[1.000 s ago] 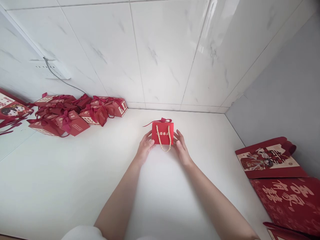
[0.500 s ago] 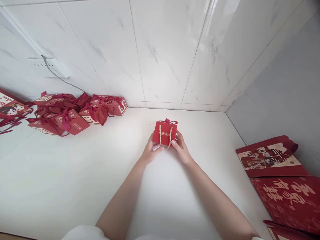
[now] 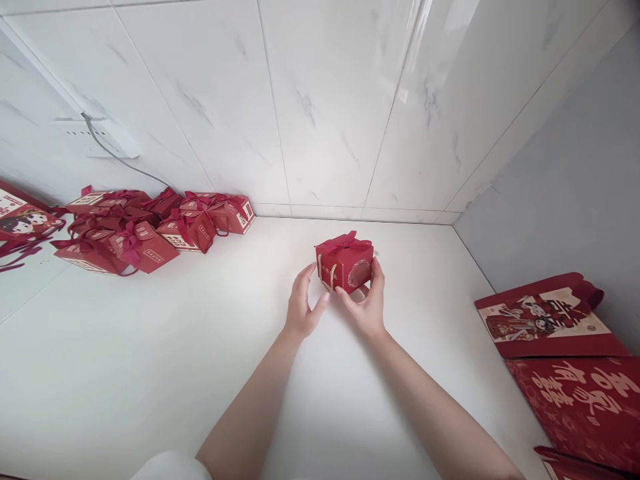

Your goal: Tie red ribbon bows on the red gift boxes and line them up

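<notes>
A small red gift box with a ribbon bow on top and twisted gold rope handles on its left side is in the middle of the view, turned at an angle. My right hand grips its lower right part, thumb at the front and fingers around the right side. On the box's left is my left hand, its thumb and fingers apart and curved toward the box, with nothing held between them. Whether its fingertips touch the box is hard to see.
Several red ribboned gift boxes are heaped at the back left by the tiled wall. Large red gift bags lie along the right edge of the white table. A grey cable hangs from a wall socket.
The gift box has turned from its handle side facing me to a corner view, showing a round emblem. My left hand has come away from its grip; my right hand stays on the box.
</notes>
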The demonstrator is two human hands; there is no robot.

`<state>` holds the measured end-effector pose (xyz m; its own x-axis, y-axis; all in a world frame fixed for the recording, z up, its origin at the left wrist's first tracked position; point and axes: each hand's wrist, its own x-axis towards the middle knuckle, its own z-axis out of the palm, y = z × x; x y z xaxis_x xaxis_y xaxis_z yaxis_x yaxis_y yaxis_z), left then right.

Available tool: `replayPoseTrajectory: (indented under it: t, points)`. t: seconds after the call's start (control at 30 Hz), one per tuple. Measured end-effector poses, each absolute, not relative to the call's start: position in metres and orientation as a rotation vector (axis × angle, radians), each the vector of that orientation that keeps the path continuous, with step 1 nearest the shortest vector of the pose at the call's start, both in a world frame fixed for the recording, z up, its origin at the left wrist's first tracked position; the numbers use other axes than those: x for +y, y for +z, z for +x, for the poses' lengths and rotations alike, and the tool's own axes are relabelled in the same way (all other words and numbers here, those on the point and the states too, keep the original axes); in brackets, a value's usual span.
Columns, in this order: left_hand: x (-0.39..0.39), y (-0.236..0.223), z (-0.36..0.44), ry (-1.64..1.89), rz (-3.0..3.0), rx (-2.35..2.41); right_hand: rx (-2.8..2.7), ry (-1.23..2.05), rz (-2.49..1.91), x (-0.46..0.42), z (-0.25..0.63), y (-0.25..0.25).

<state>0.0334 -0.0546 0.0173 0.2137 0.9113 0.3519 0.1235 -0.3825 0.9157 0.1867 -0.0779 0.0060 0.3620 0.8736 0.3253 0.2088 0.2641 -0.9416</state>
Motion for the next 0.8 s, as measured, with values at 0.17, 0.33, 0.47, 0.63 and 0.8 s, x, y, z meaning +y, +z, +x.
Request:
replayPoseTrajectory:
  t: [0.17,0.33,0.47,0.63,0.8]
  points:
    - [-0.046,0.012,0.030,1.131,1.549,0.958,-1.336,0.605,-1.236,-0.082,0.183,0.008]
    - [-0.033,0.009,0.019,1.075,1.374,1.020,-1.358,0.607,-1.221,-0.080,0.187,0.009]
    - [-0.030,0.011,0.019,1.091,1.342,1.010,-1.325,0.659,-1.242,-0.076,0.190,0.007]
    - [-0.030,0.010,0.021,1.106,1.290,1.006,-1.256,0.714,-1.261,-0.074,0.192,0.003]
    - [-0.029,0.007,0.020,1.112,1.301,0.976,-1.258,0.712,-1.260,-0.074,0.192,0.002]
